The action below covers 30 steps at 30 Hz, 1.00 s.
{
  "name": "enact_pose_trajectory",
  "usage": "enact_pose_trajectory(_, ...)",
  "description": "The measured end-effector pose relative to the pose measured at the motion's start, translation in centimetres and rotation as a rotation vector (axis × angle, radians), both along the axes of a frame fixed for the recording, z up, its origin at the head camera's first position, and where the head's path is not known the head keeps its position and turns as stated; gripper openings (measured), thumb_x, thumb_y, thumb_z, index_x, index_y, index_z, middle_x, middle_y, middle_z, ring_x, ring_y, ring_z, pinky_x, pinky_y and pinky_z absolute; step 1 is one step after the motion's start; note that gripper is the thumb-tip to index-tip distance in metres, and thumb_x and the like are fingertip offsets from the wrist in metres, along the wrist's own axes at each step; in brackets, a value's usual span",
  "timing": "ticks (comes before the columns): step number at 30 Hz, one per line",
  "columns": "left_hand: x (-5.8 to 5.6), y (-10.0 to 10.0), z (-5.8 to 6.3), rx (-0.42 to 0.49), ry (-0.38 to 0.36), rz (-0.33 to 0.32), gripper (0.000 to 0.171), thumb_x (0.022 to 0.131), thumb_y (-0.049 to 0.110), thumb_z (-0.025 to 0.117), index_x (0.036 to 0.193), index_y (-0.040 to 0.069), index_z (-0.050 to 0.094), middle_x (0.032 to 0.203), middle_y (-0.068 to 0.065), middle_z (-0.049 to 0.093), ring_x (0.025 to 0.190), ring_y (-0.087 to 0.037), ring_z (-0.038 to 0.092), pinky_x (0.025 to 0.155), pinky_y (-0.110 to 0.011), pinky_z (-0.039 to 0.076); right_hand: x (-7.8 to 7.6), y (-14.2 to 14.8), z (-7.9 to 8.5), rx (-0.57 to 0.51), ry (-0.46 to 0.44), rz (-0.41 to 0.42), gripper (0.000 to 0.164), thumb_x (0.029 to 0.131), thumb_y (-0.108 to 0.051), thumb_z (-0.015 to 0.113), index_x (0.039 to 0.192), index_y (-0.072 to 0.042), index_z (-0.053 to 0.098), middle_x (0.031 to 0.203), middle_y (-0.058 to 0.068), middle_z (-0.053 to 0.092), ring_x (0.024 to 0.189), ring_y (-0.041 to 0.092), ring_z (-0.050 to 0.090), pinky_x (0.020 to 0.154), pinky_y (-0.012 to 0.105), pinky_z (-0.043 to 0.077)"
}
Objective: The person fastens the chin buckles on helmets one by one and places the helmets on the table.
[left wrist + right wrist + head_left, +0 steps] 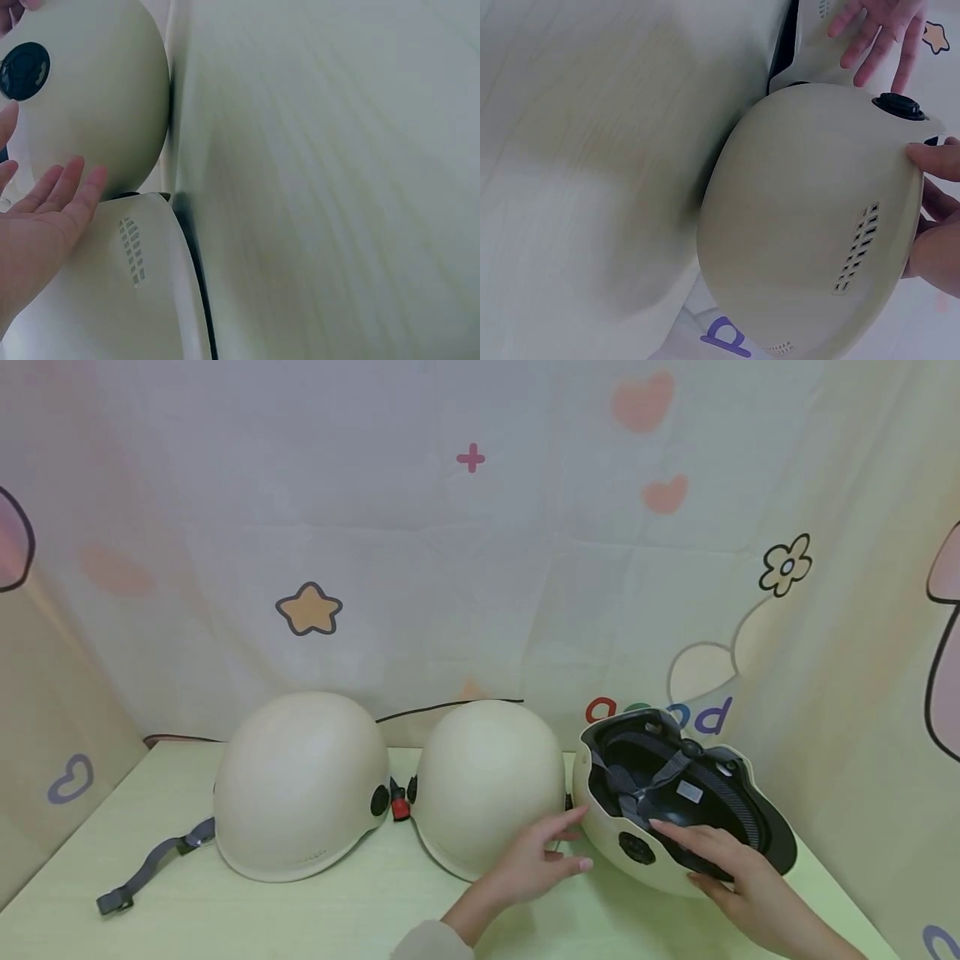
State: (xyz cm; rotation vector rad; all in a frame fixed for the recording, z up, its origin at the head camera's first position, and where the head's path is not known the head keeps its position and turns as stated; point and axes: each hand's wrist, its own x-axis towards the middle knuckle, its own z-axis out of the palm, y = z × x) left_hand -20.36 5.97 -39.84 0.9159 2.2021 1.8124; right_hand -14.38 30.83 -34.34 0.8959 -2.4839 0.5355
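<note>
On the right side of the table, a cream helmet (611, 839) lies tipped over, its black lining and grey chin straps facing up. My right hand (738, 872) grips its near rim; the right wrist view shows the thumb (934, 160) on the outer shell and the other fingers at the inside. My left hand (528, 864) is held before the middle helmet (487, 777), fingers extended toward the tipped helmet's left side. Whether its fingertips touch that shell, I cannot tell. In the left wrist view, the round black knob (25, 70) on the tipped helmet shows above the fingers.
Another cream helmet (300, 785) sits dome-up at the left, its grey strap (153, 864) trailing on the pale table (300, 922). A red and black buckle (400, 802) lies between the two dome-up helmets. A printed cloth (412, 568) hangs behind the table.
</note>
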Motion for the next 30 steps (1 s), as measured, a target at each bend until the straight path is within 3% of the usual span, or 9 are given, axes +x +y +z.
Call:
enact_pose_trajectory(8, 0.08, 0.04, -0.18, 0.046, 0.012, 0.001, 0.061, 0.083, 0.009, 0.067, 0.137, 0.012, 0.041, 0.134, -0.010, 0.045, 0.112, -0.024, 0.052, 0.083, -0.025, 0.047, -0.23, -0.13, 0.18, 0.102, 0.095, 0.077, 0.076, 0.057, 0.018, 0.072, 0.121, -0.020, 0.060, 0.104, -0.003, 0.053, 0.090, 0.008, 0.047, 0.063, 0.022, 0.045)
enact_pose_trajectory(17, 0.02, 0.19, -0.42, 0.028, 0.011, -0.015, 0.060, 0.083, 0.010, 0.067, 0.138, 0.017, 0.042, 0.132, -0.009, 0.047, 0.112, -0.024, 0.051, 0.082, -0.022, 0.047, -0.13, 0.01, 0.14, 0.148, 0.055, 0.095, 0.084, 0.051, 0.018, 0.075, 0.124, -0.020, 0.057, 0.108, -0.001, 0.051, 0.090, 0.010, 0.051, 0.061, 0.023, 0.046)
enact_pose_trajectory(30, 0.12, -0.18, -0.52, 0.026, -0.008, -0.037, 0.063, 0.084, 0.011, 0.066, 0.140, 0.014, 0.037, 0.133, -0.014, 0.045, 0.114, -0.024, 0.050, 0.086, -0.026, 0.046, -0.37, -0.78, 0.73, 0.048, 0.100, 0.042, 0.085, 0.048, 0.032, 0.063, 0.118, -0.016, 0.060, 0.103, -0.004, 0.053, 0.091, 0.007, 0.048, 0.069, 0.009, 0.037)
